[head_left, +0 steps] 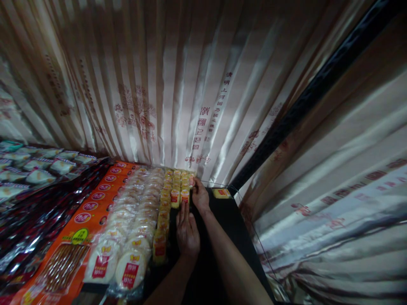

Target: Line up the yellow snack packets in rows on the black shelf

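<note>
My left hand point(188, 233) lies with its fingers stretched out and pressed together, the tips touching the front of a small yellow wrapped snack pack point(185, 196) with a red label. Further back, my right hand point(201, 195) has its fingers bent in at the far right end of the yellow packs, closed on a small wrapped pack point(191, 180) that is partly hidden. Several such packs stand in short rows, and a longer row point(163, 220) runs towards me just left of my left hand. One loose yellow pack point(221, 193) lies flat to the right of my right hand.
Left of the yellow packs stand two rows of round wrapped cakes point(130, 269), then overlapping orange snack bags point(68, 258), dark shiny packs point(28, 241) and white packs point(40, 176). Pleated curtains point(178, 84) hang behind the black tabletop point(225, 228). A dark pole point(302, 101) slants up right.
</note>
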{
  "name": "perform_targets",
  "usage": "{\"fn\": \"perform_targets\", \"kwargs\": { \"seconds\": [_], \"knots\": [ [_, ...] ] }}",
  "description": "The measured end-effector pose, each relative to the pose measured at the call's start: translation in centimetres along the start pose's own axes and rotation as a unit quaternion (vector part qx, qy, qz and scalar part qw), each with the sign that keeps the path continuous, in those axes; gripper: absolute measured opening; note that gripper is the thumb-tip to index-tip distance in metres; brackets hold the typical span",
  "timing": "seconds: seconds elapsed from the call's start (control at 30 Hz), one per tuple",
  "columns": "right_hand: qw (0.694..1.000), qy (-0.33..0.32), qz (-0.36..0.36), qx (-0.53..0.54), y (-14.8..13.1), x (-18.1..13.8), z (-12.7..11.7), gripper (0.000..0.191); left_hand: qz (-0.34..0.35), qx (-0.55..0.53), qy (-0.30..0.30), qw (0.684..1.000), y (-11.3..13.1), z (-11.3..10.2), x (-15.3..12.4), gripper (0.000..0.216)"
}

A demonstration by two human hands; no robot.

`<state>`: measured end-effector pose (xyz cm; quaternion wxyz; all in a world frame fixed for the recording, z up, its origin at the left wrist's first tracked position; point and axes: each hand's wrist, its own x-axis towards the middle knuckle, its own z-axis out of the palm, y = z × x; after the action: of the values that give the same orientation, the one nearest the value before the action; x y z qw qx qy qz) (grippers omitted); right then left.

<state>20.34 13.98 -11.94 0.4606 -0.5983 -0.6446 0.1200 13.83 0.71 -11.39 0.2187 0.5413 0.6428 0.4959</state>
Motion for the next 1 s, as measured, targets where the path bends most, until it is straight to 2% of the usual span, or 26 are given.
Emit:
{"fn": "perform_targets", "kwargs": {
  "seconds": [0.13, 0.43, 0.67, 0.87, 1.0],
  "knots": [
    [1.000, -0.009, 0.017, -0.014, 0.0, -0.2, 0.0, 0.051, 0.008, 0.006, 0.001, 1.000, 0.0, 0.0, 0.0, 0.045],
    [0.999, 0.026, -0.031, 0.011, 0.5, -0.2, 0.1, 0.047, 0.010, 0.017, -0.002, 1.000, -0.1, 0.1, 0.0, 0.045],
    [0.998, 0.045, -0.029, 0.025, -0.4, -1.5, -1.2, 0.046, 0.003, -0.005, 0.017, 1.000, -0.2, 0.2, -0.2, 0.043],
    [0.992, 0.106, 0.028, 0.060, -2.6, -4.9, -3.8, 0.035, -0.002, 0.011, 0.053, 0.999, 0.2, 0.1, -0.1, 0.039],
    [0.985, 0.121, 0.078, 0.090, -4.8, -9.1, -6.4, 0.032, 0.044, 0.006, 0.011, 0.999, 0.9, -0.6, -0.8, 0.035]
  ]
}}
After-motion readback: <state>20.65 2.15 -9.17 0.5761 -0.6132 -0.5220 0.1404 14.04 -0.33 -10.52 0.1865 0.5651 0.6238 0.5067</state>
